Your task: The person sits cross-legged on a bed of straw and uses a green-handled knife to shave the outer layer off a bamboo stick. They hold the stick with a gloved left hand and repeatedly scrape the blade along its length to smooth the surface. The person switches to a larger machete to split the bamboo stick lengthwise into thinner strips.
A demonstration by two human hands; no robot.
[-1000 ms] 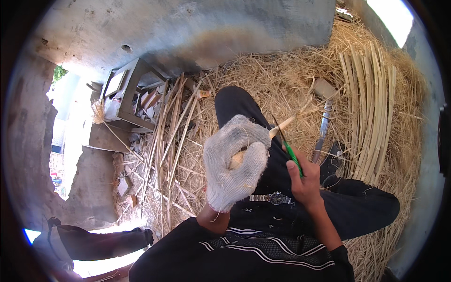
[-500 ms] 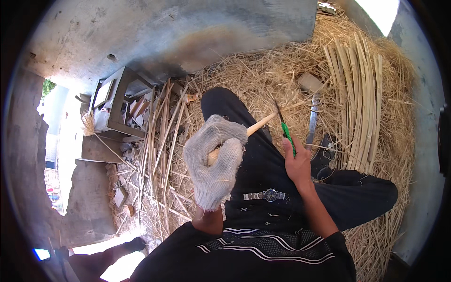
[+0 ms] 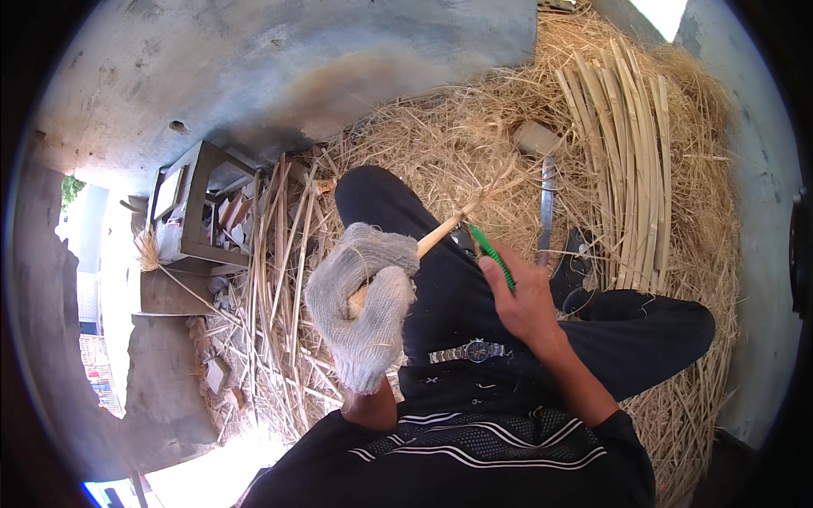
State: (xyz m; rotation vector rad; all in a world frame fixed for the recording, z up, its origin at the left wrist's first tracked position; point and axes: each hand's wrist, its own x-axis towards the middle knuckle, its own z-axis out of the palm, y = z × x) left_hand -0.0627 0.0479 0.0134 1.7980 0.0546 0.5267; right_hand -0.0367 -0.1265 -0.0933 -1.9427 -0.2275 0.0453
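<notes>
My left hand [image 3: 360, 296], in a grey knitted glove, is wrapped round a pale bamboo stick [image 3: 439, 234]. The stick slants up and right out of the fist, and thin shavings fray from its far end. My bare right hand [image 3: 527, 298] grips a knife with a green handle [image 3: 491, 254]. Its handle tip lies close beside the stick, just right of the gloved fist. The knife's blade is hard to make out against the dark trousers, so I cannot tell whether it touches the stick.
A long flat blade [image 3: 546, 203] lies on the straw by a block [image 3: 537, 138]. Split bamboo strips [image 3: 631, 169] are heaped at right. More thin sticks [image 3: 284, 245] lean near a box-like cabinet [image 3: 199, 203] at left. A wristwatch [image 3: 477, 350] rests across my lap.
My right hand has moved left and the knife now sits nearer the gloved fist; its blade no longer stands out beyond the stick. The whole view has shifted slightly.
</notes>
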